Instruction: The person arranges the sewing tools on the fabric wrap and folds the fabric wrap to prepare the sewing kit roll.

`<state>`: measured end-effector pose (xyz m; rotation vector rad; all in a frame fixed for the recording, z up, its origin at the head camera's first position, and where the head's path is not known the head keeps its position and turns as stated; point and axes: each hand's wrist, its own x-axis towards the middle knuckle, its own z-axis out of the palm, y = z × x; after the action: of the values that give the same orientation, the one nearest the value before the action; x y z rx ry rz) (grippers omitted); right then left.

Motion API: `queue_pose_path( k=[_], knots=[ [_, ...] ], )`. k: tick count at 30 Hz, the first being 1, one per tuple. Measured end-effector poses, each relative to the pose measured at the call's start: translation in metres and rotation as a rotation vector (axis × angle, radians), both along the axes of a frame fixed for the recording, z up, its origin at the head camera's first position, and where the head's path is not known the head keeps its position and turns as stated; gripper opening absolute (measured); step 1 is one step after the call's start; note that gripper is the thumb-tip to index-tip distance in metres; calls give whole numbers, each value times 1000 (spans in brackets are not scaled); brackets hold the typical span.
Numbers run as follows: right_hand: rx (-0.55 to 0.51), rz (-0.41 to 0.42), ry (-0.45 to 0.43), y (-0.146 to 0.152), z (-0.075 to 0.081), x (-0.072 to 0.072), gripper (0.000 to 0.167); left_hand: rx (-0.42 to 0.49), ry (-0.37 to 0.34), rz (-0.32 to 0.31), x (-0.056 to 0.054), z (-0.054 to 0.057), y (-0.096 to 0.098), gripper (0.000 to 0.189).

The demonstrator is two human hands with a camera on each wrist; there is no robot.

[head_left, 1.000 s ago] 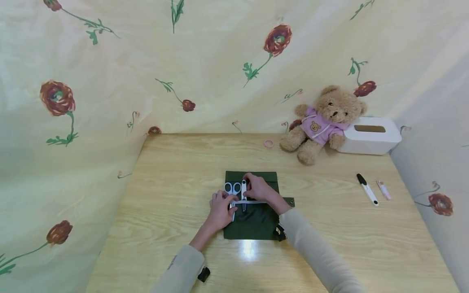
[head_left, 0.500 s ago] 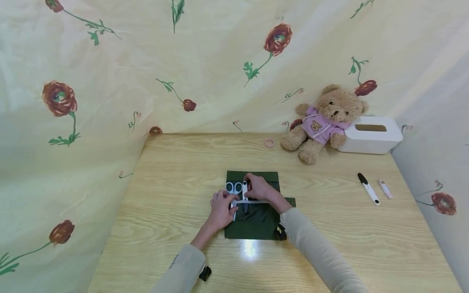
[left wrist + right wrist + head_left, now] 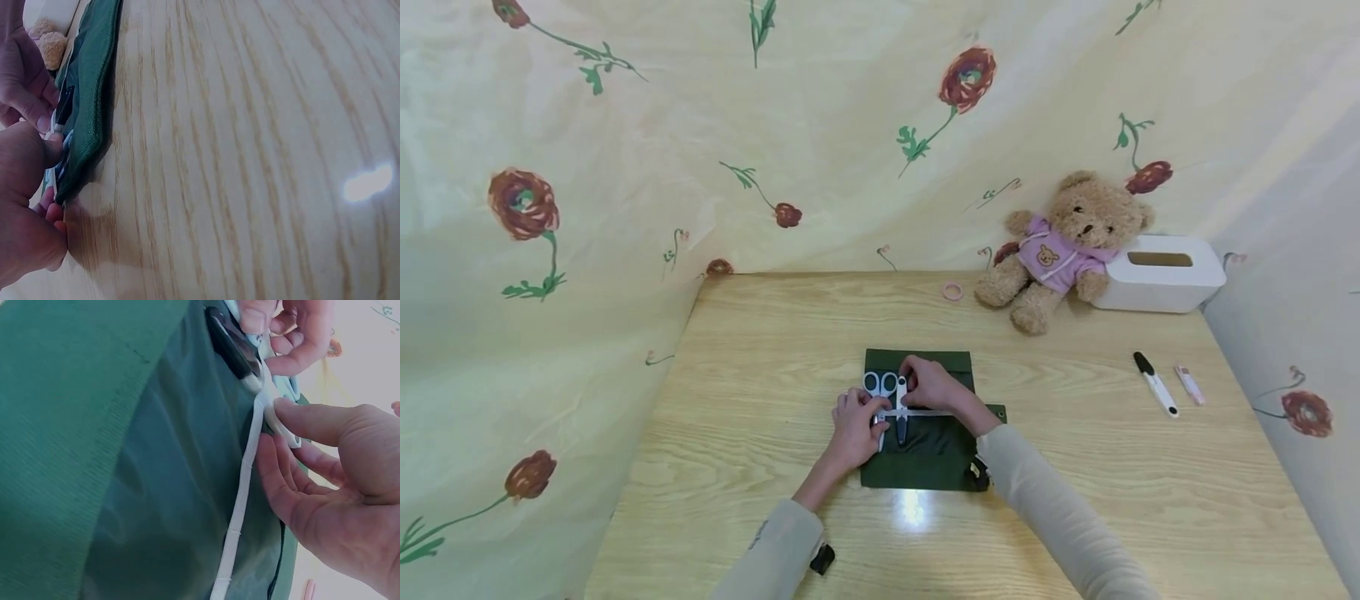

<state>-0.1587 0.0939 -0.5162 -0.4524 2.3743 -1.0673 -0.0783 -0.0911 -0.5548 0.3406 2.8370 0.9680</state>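
Note:
A dark green fabric pouch [image 3: 925,471] lies unfolded on the table, with a white elastic strap [image 3: 240,497] across its dark inner panel. Scissors with white handles [image 3: 880,382] sit under the strap at the left side. My left hand [image 3: 854,427] pinches the strap and the scissors there, its thumb below and fingers above. Beside the scissors, my right hand [image 3: 934,386] pinches the white handle of a slim tool [image 3: 902,417], thumb against fingers. The tool's black end [image 3: 232,350] is tucked beneath the strap; its exact kind is unclear. In the left wrist view, both hands partly hide the scissors.
To the right lie another black-and-white slim tool [image 3: 1156,383] and a small pink-and-white item [image 3: 1190,385]. A pink ring [image 3: 952,292] is near the back edge. A teddy bear [image 3: 1060,250] leans against a white tissue box [image 3: 1165,275]. A snap tab [image 3: 997,412] sticks out from the pouch.
My right hand has slid the slim tool slightly further down under the strap, toward the pouch's near side. My left hand keeps its hold beside the scissors.

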Motion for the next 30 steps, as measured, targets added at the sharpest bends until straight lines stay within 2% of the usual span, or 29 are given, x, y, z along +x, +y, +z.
queue_pose_path(
  k=[13, 18, 22, 30],
  knots=[
    [17, 26, 15, -1, -2, 1, 37, 14, 3, -8, 0, -1, -2, 20],
    [-1, 21, 73, 9, -3, 4, 35, 33, 30, -17, 2, -2, -2, 23],
    [-55, -36, 170, 31, 0, 4, 30, 66, 91, -20, 1, 0, -2, 25],
    [-99, -233, 292, 107, 2, 6, 22, 121, 157, -65, -3, 9, 6, 22]
  ],
)
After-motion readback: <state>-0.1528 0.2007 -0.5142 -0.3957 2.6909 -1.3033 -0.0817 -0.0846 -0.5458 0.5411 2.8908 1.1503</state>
